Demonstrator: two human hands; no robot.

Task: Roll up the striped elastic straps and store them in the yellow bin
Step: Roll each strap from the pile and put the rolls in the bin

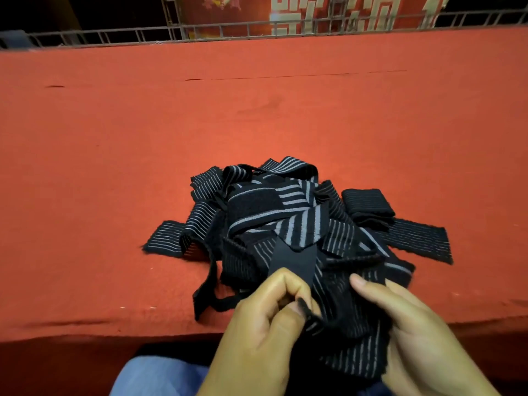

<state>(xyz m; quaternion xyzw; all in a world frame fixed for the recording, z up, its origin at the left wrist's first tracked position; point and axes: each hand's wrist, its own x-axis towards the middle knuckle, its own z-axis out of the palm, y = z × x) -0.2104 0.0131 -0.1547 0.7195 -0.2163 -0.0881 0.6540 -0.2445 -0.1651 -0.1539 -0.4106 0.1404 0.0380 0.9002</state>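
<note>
Tangle risk starts at the near edge: left hand [265,321] fingers pinch a thin loop of the striped strap [351,338], and the right hand [414,330] grips its body, thumb on top. It runs into the pile [285,212] on the red tabletop [171,124], so tugging could probably drag everything off. Yellow bin's nowhere in view.

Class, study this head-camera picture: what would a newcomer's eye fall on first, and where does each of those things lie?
First comes the tangled heap of black elastic straps with pale grey stripes, lying in the middle of the red cloth-covered table. At the near edge, the left hand and right hand grip one striped strap that trails from the heap. A rolled black strap sits at the heap's right side.
</note>
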